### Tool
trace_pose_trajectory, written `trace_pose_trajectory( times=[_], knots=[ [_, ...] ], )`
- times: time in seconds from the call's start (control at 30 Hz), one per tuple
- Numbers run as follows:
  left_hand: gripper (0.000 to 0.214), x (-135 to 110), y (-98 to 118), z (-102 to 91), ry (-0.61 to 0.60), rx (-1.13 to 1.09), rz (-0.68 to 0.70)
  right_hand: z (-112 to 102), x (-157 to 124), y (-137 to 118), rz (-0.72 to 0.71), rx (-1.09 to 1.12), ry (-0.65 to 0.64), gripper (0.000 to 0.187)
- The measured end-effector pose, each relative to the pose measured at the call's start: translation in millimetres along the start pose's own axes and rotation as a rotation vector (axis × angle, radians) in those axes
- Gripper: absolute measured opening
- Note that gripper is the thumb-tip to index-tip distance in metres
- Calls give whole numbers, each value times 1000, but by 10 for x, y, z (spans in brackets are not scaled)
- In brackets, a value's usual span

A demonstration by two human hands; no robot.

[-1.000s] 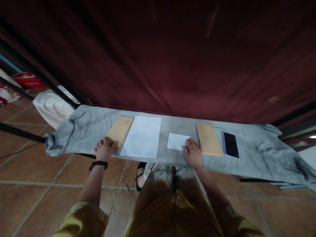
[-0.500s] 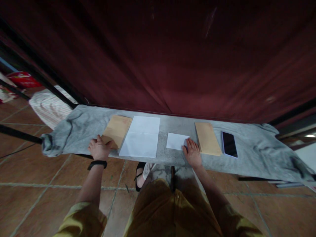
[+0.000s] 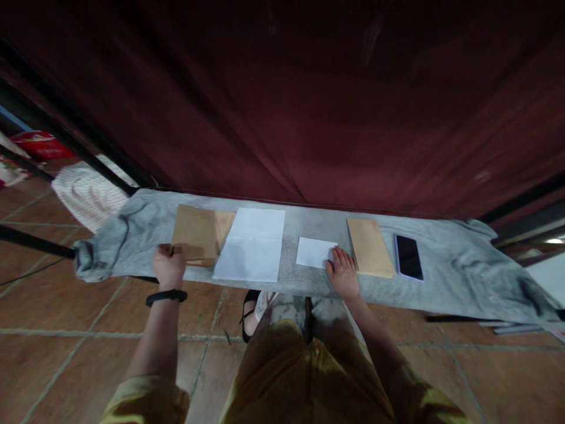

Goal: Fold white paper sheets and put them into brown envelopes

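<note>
My left hand [image 3: 169, 266] is closed on the left edge of a brown envelope [image 3: 194, 232], which is raised and shifted off the brown envelopes [image 3: 224, 227] under it. Just right of that pile lies a white sheet of paper [image 3: 253, 244] with a crease across it. My right hand [image 3: 343, 272] lies flat, fingers out, its fingertips at the right end of a small white paper [image 3: 313, 252]. Beside that hand, on its right, is another brown envelope or pile of them [image 3: 371, 247].
A phone [image 3: 409, 257] lies on the grey cloth [image 3: 459, 265] covering the narrow table. A dark red curtain [image 3: 309, 147] hangs right behind it. Black metal bars [image 3: 35, 241] stand at the left, near a striped cloth [image 3: 92, 188].
My left hand has closed on the top brown envelope and moved left with it, lifting it partly off the pile. My right hand has stayed on the small paper.
</note>
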State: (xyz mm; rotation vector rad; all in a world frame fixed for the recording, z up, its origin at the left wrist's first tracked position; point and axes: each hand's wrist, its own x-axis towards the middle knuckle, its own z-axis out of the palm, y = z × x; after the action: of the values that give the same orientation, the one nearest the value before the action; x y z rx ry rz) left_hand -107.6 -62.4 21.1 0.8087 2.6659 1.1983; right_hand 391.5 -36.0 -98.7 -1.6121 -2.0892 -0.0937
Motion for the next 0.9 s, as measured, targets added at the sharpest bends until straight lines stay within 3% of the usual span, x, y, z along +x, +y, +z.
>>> trace_pose_trajectory(
  times=[0.07, 0.2, 0.3, 0.33, 0.4, 0.43, 0.63, 0.9],
  knots=[
    [12, -65, 102, -16, 7, -194, -97, 2, 0, -2, 3, -2, 1, 54],
    [23, -371, 309, 12, -117, -601, -217, 8, -5, -9, 12, -5, 8, 54],
    [28, -764, 447, 94, -263, -763, -269, 7, -6, -14, 13, -5, 8, 53],
    [30, -917, 489, 133, -364, -901, -361, 5, -6, -15, 14, -5, 9, 53],
    [34, -1231, 567, 232, -456, -968, -429, 0, -4, -17, 16, -3, 10, 52],
    [37, -1383, 601, 289, -509, -1031, -534, -3, -2, -18, 16, 0, 10, 52],
    [45, -2066, 745, 667, -587, -1083, -676, -21, 8, -31, 30, 13, -4, 52],
    [46, -2506, 907, 1043, -557, -1114, -733, -54, 16, -51, 47, 31, -11, 51]
  ],
)
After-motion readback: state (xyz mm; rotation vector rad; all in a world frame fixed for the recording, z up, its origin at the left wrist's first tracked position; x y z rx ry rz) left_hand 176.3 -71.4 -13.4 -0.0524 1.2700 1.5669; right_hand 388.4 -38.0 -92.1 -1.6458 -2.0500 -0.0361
